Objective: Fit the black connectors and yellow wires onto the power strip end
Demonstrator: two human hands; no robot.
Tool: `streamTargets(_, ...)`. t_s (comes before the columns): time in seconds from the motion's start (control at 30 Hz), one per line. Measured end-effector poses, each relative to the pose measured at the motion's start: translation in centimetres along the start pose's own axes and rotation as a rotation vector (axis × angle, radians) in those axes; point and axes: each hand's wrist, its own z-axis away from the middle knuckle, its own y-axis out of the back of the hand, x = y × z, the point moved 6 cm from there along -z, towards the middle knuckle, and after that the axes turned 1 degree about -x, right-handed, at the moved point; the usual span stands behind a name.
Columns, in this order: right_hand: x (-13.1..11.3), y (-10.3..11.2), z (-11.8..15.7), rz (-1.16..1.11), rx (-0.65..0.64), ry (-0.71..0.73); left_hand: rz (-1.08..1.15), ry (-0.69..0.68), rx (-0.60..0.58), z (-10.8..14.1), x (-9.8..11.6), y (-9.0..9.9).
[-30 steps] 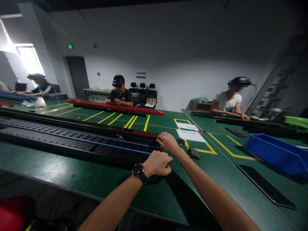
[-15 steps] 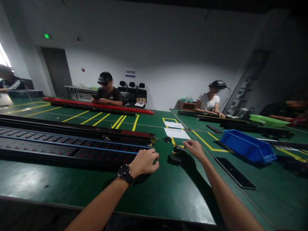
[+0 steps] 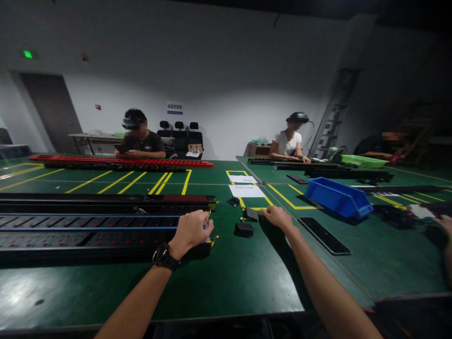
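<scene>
At the near side of a green worktop (image 3: 226,282), long black strips (image 3: 120,239) trimmed in blue lie lengthwise on the left, their right ends under a worker's left hand (image 3: 192,230). Its fingers are curled inward at the strip ends, a watch (image 3: 161,254) on the wrist — whether it grips anything cannot be told. Yellow wire ends (image 3: 214,240) poke out just beside it.

The right hand (image 3: 277,217), fingers bent and thumb drawn in, sits low just right of a black block (image 3: 251,214); contact, or anything in its grasp, cannot be made out. A second black block (image 3: 244,230) lies on the near side of the first, and a smaller black part (image 3: 233,201) lies beyond them.

Farther back are two white sheets, and to the right a blue bin (image 3: 335,200) with a dark flat device (image 3: 325,236) on its near side. A long red rack (image 3: 123,161) stretches across the far left — behind it sits a dark-shirted co-worker (image 3: 148,143). At far right, a co-worker in white (image 3: 286,142) leans over dark rails (image 3: 310,169).
</scene>
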Motion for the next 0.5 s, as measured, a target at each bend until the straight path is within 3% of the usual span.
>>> streamTargets(0.13, 0.1, 0.0, -0.2, -0.035, -0.035, -0.066, -0.036, 0.019, -0.051, -0.1, -0.1, -0.6)
streamTargets(0.33, -1.6, 0.3, -0.2, -0.112, -0.079, 0.057, -0.054, 0.019, -0.097, -0.3, -0.2, -1.0)
streamTargets(0.5, -2.5, 0.3, 0.3, -0.045, -0.119, 0.078, -0.053, 0.028, -0.113, -0.3, -0.1, -1.1)
